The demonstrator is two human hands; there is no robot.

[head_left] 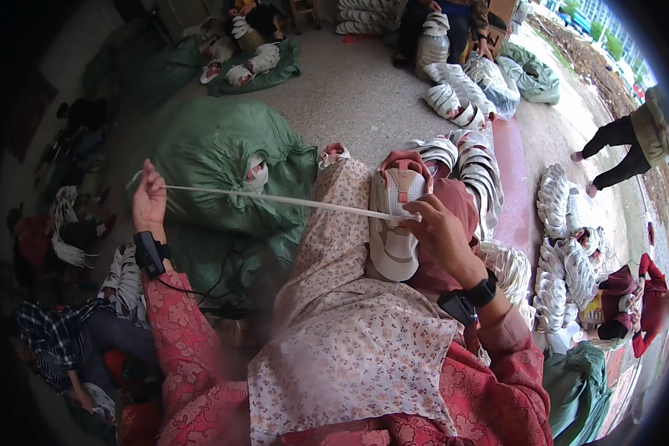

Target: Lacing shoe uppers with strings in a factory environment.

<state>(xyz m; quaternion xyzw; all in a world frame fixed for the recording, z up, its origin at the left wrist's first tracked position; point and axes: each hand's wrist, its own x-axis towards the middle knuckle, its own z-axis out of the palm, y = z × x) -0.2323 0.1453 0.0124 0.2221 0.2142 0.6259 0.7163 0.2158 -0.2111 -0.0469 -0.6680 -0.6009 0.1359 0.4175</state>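
On lap, white shoe (394, 223), R hand (442, 230) grip pinching lace (290, 199), L hand (150, 201) grip closed on lace end

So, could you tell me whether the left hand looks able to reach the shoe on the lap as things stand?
Probably yes: the left hand holds only the taut lace, and nothing lies between it and the shoe.

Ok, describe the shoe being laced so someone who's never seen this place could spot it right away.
Start at the big green sack in the middle of the floor; just right of it lies a floral apron over the person's lap. The shoe rests there, toe toward the person, under the right hand. Unlike the stacked white shoes beyond, it has a white lace stretched to the left hand.
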